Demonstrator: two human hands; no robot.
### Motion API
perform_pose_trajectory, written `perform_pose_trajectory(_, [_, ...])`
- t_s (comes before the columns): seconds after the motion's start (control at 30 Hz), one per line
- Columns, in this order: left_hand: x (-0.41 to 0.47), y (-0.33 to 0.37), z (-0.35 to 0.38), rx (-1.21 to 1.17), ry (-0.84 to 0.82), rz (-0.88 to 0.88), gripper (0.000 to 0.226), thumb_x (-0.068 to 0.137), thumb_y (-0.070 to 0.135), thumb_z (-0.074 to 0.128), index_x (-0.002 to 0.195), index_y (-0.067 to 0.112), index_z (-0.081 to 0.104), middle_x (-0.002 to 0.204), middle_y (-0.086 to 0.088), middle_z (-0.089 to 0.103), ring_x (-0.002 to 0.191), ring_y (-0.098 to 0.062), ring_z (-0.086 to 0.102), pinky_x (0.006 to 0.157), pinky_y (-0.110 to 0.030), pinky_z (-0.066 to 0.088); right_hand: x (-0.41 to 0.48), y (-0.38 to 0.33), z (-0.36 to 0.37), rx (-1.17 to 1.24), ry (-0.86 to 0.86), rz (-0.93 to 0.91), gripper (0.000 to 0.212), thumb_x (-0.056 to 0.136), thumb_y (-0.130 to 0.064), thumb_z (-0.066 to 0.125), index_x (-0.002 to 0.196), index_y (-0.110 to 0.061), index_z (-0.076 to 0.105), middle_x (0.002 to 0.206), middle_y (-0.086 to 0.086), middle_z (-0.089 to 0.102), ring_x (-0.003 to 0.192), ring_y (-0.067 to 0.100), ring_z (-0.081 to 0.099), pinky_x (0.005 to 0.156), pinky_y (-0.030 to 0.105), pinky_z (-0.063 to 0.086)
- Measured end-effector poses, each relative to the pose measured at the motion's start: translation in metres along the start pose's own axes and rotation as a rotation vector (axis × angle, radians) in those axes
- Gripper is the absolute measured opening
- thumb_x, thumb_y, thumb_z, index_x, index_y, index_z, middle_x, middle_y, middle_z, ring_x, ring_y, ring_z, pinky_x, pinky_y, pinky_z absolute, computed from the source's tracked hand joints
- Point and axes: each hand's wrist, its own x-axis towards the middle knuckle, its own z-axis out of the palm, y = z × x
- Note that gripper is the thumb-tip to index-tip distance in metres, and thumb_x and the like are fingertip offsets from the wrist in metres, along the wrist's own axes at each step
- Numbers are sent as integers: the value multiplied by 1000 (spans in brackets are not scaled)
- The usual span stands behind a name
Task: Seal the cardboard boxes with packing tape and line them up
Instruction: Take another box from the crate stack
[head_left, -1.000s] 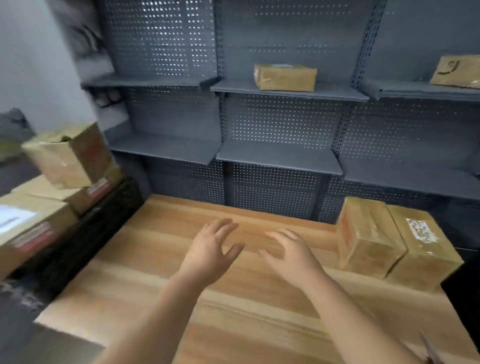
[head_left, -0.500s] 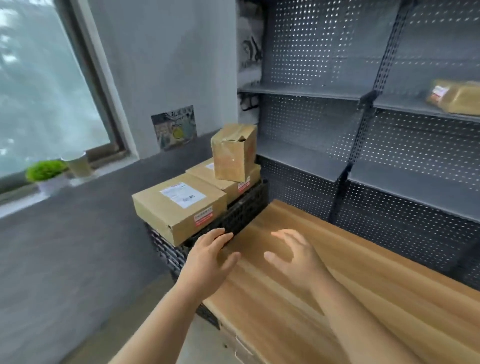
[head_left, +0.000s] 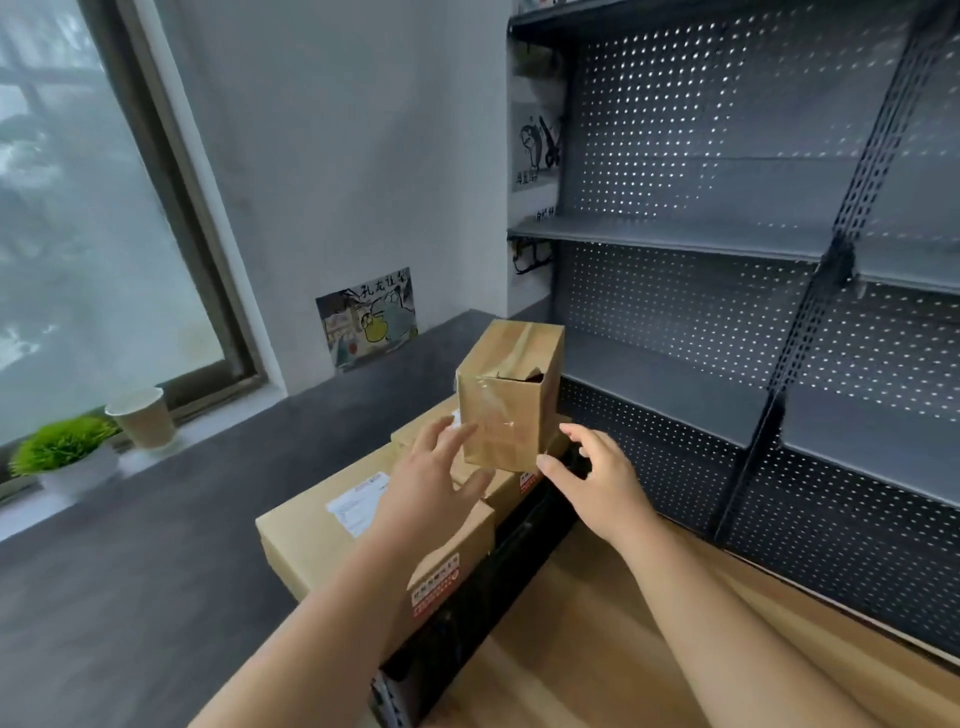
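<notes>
A small upright cardboard box (head_left: 511, 395) with a torn, partly open top stands on a flat box (head_left: 530, 480) on a black crate (head_left: 498, 582). A larger flat box (head_left: 317, 540) with a white label lies in front of it on the same crate. My left hand (head_left: 431, 473) is spread open at the small box's left lower side, fingertips at or near its face. My right hand (head_left: 597, 483) is open at its right lower corner, thumb close to the bottom edge. Neither hand grips the box. No tape is in view.
A wooden table (head_left: 597, 660) runs along the lower right, against grey pegboard shelving (head_left: 727, 249). A dark ledge (head_left: 156, 519) lies left, with a paper cup (head_left: 143, 418) and a small green plant (head_left: 62, 447) on the window sill.
The view has swung left from the table and its taped boxes to the crate. Both hands have reached forward from over the table to either side of the small upright box.
</notes>
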Motion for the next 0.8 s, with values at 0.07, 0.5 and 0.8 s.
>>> perform_pose_trajectory(0.07, [29,-2,0,40,3,25,59,93,53,53,146,40,33,156,12,21,141,-17,25,113,-37,29,22,-3,3,-1,17,19,59,88,-52,62,141,-35,43,142,-9,42,132,13,42,107,38,39])
perform_pose_trajectory(0.5, [164,-32,26,20,-65,205,47,95,37,59,140,40,47,153,1,30,129,-31,32,104,-38,32,113,-30,37,-5,81,188,71,90,-32,69,147,-44,30,155,-9,30,140,15,32,110,34,30])
perform_pose_trajectory(0.8, [106,19,54,-130,101,509,29,88,35,56,112,28,72,121,-1,60,88,-31,46,77,-35,40,16,-14,-6,76,312,234,52,85,-27,76,129,-41,53,123,-20,53,113,2,48,95,25,39])
